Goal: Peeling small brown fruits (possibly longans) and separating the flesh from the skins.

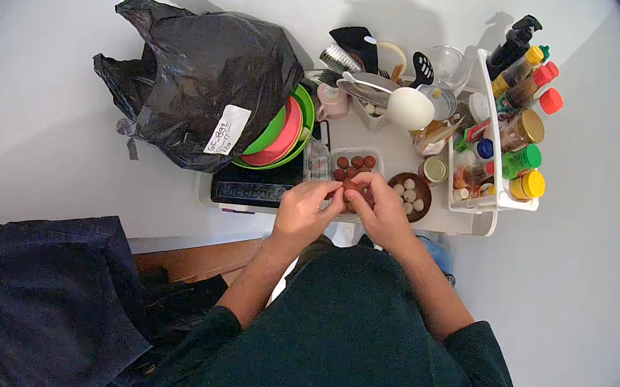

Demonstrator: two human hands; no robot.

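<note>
Both of my hands meet over a clear plastic container (384, 162) that holds several reddish-brown balls (356, 161). Between the fingertips of my left hand (308, 208) and my right hand (379, 209) is a small reddish piece (349, 187), pinched from both sides; its exact shape is partly covered by the fingers. Just right of my right hand stands a round brown bowl (426, 189) with several small whitish balls (409, 195) in it. My hands hide the near part of the container.
A black plastic bag (201, 77) and green and pink bowls (297, 126) stand at the left. Behind are a white ladle (410, 109), a pink mug (333, 102) and a lidded jar (434, 169). A white rack (496, 160) of seasoning bottles stands at the right.
</note>
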